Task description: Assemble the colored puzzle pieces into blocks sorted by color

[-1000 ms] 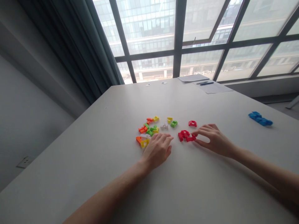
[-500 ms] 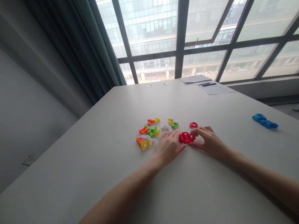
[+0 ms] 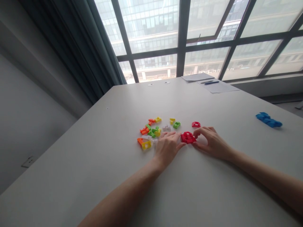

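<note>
A small cluster of red plastic pieces [image 3: 188, 137] sits on the white table between my two hands. On its left side, my left hand [image 3: 167, 146] rests with fingers stretched out and thumb apart, the fingertips close to the cluster. At the right edge, the curved thumb and forefinger of my right hand [image 3: 211, 142] grip the red pieces. Exactly which piece is pinched is hard to make out. One separate red piece [image 3: 196, 124] lies just behind the right hand.
Left of my hands lie loose plastic pieces: orange [image 3: 144, 130], yellow [image 3: 146, 145], green [image 3: 176, 125] and white [image 3: 166, 127]. A blue group of pieces [image 3: 269, 120] lies far right. Papers [image 3: 222, 87] and a pen [image 3: 211, 83] are at the table's far edge by the window.
The left hand's thumb has drawn slightly toward the red cluster. My right hand stays at its right edge. The whole view has shifted a little.
</note>
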### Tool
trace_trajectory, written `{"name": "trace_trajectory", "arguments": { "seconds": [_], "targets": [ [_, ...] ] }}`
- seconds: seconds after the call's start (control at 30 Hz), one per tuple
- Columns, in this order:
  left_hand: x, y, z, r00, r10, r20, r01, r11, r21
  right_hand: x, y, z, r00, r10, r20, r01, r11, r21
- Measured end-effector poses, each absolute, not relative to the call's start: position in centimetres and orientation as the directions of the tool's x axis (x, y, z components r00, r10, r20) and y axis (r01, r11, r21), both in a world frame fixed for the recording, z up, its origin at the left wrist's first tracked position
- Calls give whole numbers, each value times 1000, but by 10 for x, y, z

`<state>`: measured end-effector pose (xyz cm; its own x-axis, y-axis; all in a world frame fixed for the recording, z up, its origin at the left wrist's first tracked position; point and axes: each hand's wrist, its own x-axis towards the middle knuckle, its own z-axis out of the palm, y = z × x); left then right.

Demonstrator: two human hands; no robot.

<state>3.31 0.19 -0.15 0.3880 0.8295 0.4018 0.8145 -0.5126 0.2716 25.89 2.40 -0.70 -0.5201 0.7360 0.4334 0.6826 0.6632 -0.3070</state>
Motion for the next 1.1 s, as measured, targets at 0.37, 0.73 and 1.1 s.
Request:
{"name": "trace_trajectory", "arguments": {
  "seconds": [0.37,0.73,1.1],
  "targets": [
    [35,3,0,412,818,402,787,-542,295,258,26,-10,-516,718,467,695,669,-262],
    [38,4,1,391,832,393,798,-519,305,257,30,-14,-550,714,433,702,676,-223],
    [40,5,-2,379,828,412,790,-522,322,256,30,-15,-546,686,480,696,691,-195]
  ]
}}
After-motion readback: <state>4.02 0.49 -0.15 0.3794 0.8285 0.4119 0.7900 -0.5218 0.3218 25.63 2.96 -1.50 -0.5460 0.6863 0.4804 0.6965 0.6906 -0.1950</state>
